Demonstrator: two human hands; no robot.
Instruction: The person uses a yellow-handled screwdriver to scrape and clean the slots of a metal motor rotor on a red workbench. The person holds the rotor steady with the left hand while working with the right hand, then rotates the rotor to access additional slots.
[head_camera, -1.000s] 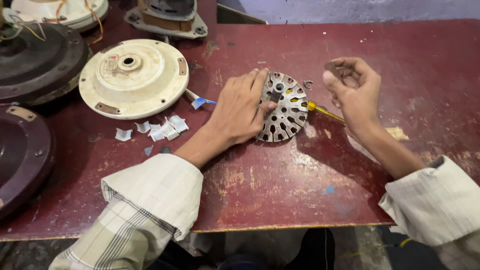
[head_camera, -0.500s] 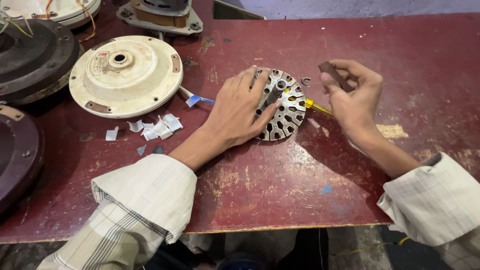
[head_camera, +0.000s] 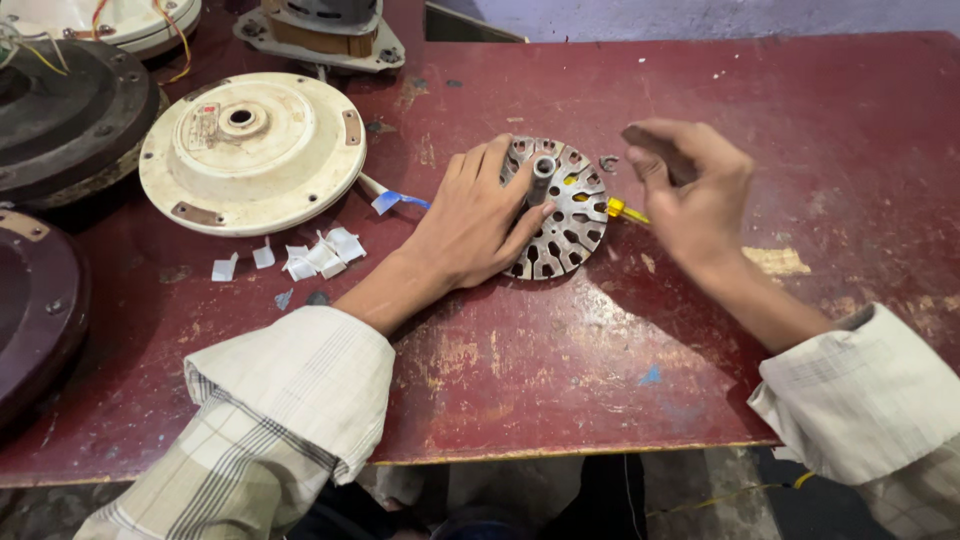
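So, round slotted metal stator disc (head_camera: 560, 212) is lying mid-table, pinned under the left hand (head_camera: 480, 222).
Left fingers are lying spread flat on it; right hand (head_camera: 695, 195) is hovering just beside, pinching a small dark piece (head_camera: 655, 148), red worn table (head_camera: 560, 350), cream round motor cover (head_camera: 252, 152) sitting off left.

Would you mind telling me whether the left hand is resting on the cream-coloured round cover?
No, the left hand lies on the slotted metal disc, while the cream round cover sits apart, untouched, further left on the red table.

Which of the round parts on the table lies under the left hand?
The slotted metal disc; the cream cover and dark housings lie untouched.
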